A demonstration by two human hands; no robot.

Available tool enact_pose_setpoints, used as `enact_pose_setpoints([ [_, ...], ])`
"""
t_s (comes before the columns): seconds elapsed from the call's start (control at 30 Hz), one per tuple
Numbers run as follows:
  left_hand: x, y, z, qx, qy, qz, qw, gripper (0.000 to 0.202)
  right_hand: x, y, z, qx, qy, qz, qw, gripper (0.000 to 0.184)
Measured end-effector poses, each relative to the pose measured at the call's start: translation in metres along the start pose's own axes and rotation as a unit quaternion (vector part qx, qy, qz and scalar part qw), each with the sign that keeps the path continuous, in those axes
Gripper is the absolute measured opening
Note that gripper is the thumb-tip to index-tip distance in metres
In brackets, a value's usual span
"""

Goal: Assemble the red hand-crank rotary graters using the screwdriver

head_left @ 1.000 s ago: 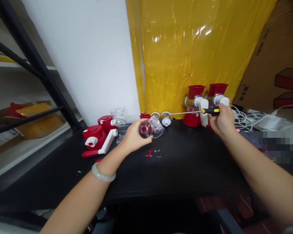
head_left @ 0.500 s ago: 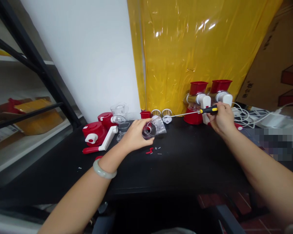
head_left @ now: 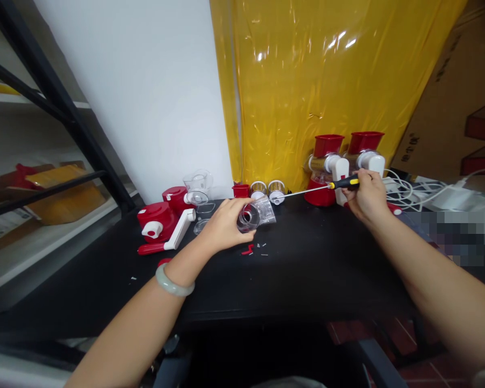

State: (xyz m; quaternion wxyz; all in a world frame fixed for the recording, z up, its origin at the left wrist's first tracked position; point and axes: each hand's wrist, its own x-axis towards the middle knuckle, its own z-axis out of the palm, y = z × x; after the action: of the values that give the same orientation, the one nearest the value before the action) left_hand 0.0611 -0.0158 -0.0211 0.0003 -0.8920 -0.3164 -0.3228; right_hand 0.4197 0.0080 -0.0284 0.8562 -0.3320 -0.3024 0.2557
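Observation:
My left hand [head_left: 222, 226] is closed around a clear plastic housing [head_left: 257, 214] with a round opening, held just above the black table [head_left: 307, 269]. My right hand [head_left: 367, 196] grips the yellow and black handle of a long screwdriver [head_left: 327, 187]. Its metal shaft points left, and the tip reaches close to the clear housing. A small red clip [head_left: 248, 249] and several tiny screws [head_left: 261, 249] lie on the table just below the housing.
Two assembled red and white grinders [head_left: 339, 167] stand against the yellow plastic sheet [head_left: 327, 81]. Two metal drums [head_left: 267, 189], a red base with a white crank [head_left: 161, 229] and clear parts [head_left: 198, 191] lie at the back left. White cables [head_left: 412, 194] trail right. A black shelf frame [head_left: 64, 118] stands left.
The clear housing has turned slightly in my left hand and shifted a little right. The screwdriver tip has dropped toward it. The view has risen slightly.

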Motion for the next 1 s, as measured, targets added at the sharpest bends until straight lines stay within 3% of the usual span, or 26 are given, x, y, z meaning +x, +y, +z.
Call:
enact_pose_setpoints([
  [1.0,-0.0017,0.0018,0.0014,-0.01,-0.016,0.022,1.0,0.067,-0.0012,0.0057,-0.0018,-0.008,-0.034,0.009,0.999,0.009],
])
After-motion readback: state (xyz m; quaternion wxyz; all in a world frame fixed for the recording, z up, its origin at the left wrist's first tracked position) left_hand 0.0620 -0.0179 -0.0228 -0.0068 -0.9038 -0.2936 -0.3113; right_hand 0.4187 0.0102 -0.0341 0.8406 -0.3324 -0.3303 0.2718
